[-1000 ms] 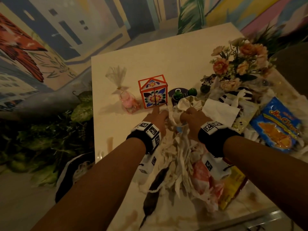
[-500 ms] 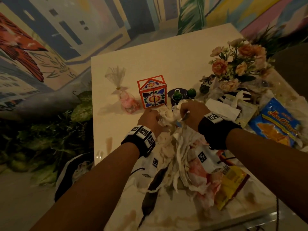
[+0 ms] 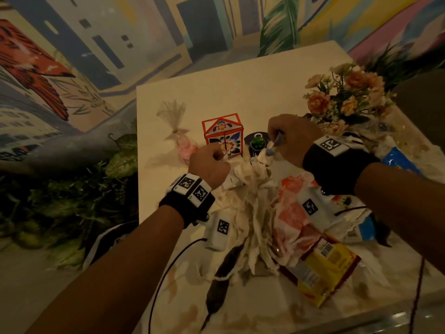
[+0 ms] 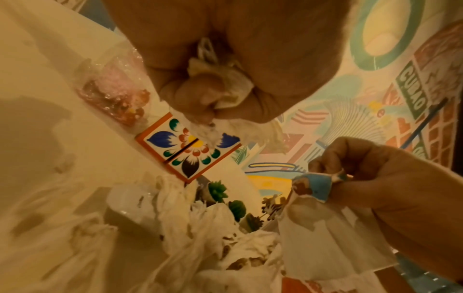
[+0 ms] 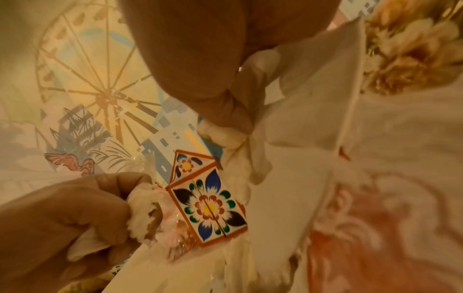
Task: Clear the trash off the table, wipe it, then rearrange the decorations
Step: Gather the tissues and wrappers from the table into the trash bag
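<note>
Orange floral box, white tissues

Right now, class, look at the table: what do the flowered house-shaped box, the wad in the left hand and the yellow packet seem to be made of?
Flowered house-shaped box: probably printed card, matte, with crisp folded orange edges.
Wad in the left hand: soft tissue paper, white, crumpled with torn, fuzzy edges.
Yellow packet: likely plastic or foil film, glossy, creased, barcode printed on it.

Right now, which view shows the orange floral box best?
Head view: the orange floral box stands whole and upright on the table, past the left hand. The left wrist view shows only one flowered face, partly behind tissue. The right wrist view shows it tilted and close.
</note>
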`<state>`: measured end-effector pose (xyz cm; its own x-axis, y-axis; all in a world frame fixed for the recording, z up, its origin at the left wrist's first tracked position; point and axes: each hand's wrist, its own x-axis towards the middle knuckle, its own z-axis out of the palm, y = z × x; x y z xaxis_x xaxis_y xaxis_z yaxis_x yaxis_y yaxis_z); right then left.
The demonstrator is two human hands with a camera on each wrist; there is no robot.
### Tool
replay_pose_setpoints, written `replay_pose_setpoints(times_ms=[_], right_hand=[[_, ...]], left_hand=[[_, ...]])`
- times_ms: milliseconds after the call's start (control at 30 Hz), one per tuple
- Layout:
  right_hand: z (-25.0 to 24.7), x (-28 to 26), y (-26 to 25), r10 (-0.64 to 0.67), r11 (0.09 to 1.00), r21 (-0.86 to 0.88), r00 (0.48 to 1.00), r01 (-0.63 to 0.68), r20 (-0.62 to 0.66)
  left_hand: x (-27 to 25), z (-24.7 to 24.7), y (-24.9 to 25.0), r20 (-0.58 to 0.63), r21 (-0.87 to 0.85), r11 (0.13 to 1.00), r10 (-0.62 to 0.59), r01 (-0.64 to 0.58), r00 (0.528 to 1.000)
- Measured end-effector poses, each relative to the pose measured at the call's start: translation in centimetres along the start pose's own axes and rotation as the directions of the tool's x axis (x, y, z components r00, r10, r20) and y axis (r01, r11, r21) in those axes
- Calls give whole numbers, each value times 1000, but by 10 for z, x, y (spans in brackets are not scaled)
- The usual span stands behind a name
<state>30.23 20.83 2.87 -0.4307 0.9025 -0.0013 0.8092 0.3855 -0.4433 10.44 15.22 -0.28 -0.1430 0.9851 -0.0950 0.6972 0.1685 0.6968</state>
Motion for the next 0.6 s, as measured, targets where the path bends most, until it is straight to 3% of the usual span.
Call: replay_pose_setpoints(times_ms=[133,233,367,600], right_hand=[[-16,2,0,-66,996,52,995,70,-80],[-26,4,-2,-63,988,125,980,88,-188],[-33,5,-5,-56,991,102,971,81,-231],[-39,2,-20,-63,993,91,988,76,-141]], left_hand=[[3,-2,5,-46,-71,997,24,-27,999],[3,-3,9,-48,-114,993,27,-32,999],[0,-6,14,-42,-118,991,58,-62,997],[2,-12,12,-72,-113,992,46,-54,996]])
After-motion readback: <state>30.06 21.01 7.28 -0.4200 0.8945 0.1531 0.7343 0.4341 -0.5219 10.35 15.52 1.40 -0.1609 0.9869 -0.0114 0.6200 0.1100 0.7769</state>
